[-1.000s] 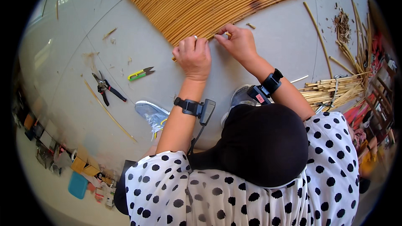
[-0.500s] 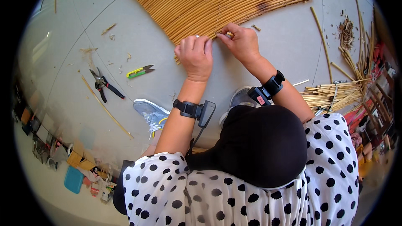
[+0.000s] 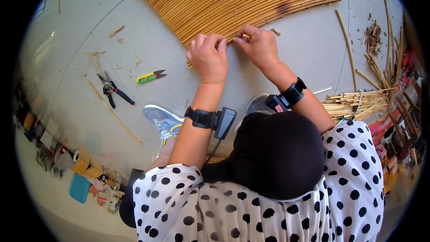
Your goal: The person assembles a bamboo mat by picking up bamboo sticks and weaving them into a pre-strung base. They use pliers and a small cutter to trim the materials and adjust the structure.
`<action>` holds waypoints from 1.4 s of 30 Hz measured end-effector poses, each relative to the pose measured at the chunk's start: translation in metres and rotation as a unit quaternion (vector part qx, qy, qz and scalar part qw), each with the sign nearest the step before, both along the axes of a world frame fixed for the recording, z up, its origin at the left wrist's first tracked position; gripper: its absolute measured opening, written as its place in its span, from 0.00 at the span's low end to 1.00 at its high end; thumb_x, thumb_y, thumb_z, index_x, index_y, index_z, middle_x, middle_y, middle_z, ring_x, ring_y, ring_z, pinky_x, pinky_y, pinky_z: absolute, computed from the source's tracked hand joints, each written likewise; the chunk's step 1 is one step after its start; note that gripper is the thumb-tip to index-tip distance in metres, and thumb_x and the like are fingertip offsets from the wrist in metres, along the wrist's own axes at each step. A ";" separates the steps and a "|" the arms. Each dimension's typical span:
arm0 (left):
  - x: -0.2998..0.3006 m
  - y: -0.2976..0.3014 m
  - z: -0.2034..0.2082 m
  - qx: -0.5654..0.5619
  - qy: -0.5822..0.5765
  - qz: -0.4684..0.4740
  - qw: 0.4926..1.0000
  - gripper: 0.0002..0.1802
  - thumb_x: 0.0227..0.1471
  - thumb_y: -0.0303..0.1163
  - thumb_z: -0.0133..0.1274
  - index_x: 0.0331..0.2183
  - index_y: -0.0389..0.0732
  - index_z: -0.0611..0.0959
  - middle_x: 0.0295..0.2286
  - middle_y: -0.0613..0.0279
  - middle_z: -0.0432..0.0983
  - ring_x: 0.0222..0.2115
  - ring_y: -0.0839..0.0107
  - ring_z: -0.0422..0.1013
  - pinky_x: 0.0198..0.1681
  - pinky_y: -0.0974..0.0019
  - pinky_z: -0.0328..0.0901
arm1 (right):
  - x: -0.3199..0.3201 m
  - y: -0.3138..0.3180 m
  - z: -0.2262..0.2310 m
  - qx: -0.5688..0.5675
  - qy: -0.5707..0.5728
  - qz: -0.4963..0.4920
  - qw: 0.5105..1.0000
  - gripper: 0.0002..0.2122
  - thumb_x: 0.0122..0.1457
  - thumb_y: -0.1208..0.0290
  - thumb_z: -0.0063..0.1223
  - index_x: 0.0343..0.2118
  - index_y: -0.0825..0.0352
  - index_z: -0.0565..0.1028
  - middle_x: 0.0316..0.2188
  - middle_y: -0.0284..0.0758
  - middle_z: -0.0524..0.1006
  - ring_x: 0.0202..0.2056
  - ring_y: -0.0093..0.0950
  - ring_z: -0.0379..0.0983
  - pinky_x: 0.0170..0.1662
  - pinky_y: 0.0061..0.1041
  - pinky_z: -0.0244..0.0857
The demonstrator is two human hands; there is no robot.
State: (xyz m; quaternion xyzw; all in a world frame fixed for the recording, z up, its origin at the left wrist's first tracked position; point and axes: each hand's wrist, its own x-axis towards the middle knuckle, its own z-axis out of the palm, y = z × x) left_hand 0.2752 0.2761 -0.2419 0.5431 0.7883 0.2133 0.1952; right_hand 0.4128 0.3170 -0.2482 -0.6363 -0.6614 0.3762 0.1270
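Observation:
A mat of narrow golden reed stalks (image 3: 224, 4), laid side by side and bound together, lies on the floor ahead of me. At its near edge, my left hand (image 3: 208, 58) is closed, with fingers curled over a reed stalk (image 3: 189, 64) whose end sticks out beside it. Just to the right, my right hand (image 3: 259, 47) pinches thumb and forefinger together at the same edge, by a short pale reed end (image 3: 246, 36). Whether that piece or a thin tie is between those fingertips is too small to make out.
Left of me on the floor are yellow-green thread snips (image 3: 151, 76), pruning shears (image 3: 112, 90) and a loose stalk (image 3: 115, 113). At right lie a bundle of reeds (image 3: 354, 104), a long stalk (image 3: 346, 49) and a heap of scraps (image 3: 373, 38). My shoe (image 3: 161, 118) is below the snips.
Both hands stay at the mat's near edge with only slight finger movement. My left fingers have shifted a little and the thumb sits closer to the stalk. The whole view has drifted slightly.

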 end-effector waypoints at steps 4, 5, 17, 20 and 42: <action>-0.008 0.014 0.006 -0.120 -0.037 0.004 0.992 0.07 0.38 0.34 0.63 0.22 0.50 0.80 0.26 0.69 0.73 0.34 0.63 0.70 0.36 0.54 0.58 | -0.001 0.004 0.004 0.006 0.008 0.009 1.000 0.07 0.47 0.63 0.62 0.26 0.60 0.78 0.17 0.40 0.75 0.23 0.40 0.74 0.26 0.37 0.66; -0.010 0.020 0.010 -0.144 -0.037 0.001 0.989 0.07 0.38 0.34 0.63 0.21 0.49 0.79 0.26 0.68 0.74 0.33 0.62 0.70 0.37 0.54 0.59 | -0.001 0.004 0.005 0.009 0.010 0.013 1.000 0.07 0.47 0.64 0.61 0.26 0.60 0.78 0.17 0.41 0.75 0.23 0.40 0.74 0.26 0.37 0.66; -0.022 0.047 0.020 -0.276 -0.034 -0.003 0.960 0.16 0.30 0.41 0.69 0.18 0.45 0.78 0.19 0.63 0.77 0.25 0.59 0.73 0.34 0.53 0.63 | 0.001 0.005 0.006 -0.016 0.022 -0.012 1.000 0.08 0.45 0.64 0.63 0.26 0.60 0.79 0.17 0.41 0.75 0.23 0.40 0.74 0.26 0.36 0.67; -0.023 0.043 0.020 -0.269 -0.025 -0.005 0.963 0.16 0.30 0.42 0.69 0.18 0.45 0.79 0.19 0.63 0.77 0.25 0.59 0.73 0.33 0.53 0.63 | 0.002 0.004 0.004 -0.016 0.008 -0.008 1.000 0.08 0.45 0.66 0.65 0.25 0.63 0.77 0.16 0.37 0.74 0.19 0.32 0.71 0.24 0.29 0.64; -0.032 0.028 0.005 -0.155 -0.084 -0.057 0.983 0.16 0.31 0.41 0.69 0.19 0.44 0.79 0.17 0.64 0.75 0.20 0.60 0.71 0.29 0.58 0.64 | 0.003 0.021 0.017 -0.061 -0.032 0.043 0.997 0.08 0.44 0.66 0.61 0.23 0.64 0.77 0.22 0.40 0.78 0.27 0.41 0.75 0.31 0.38 0.68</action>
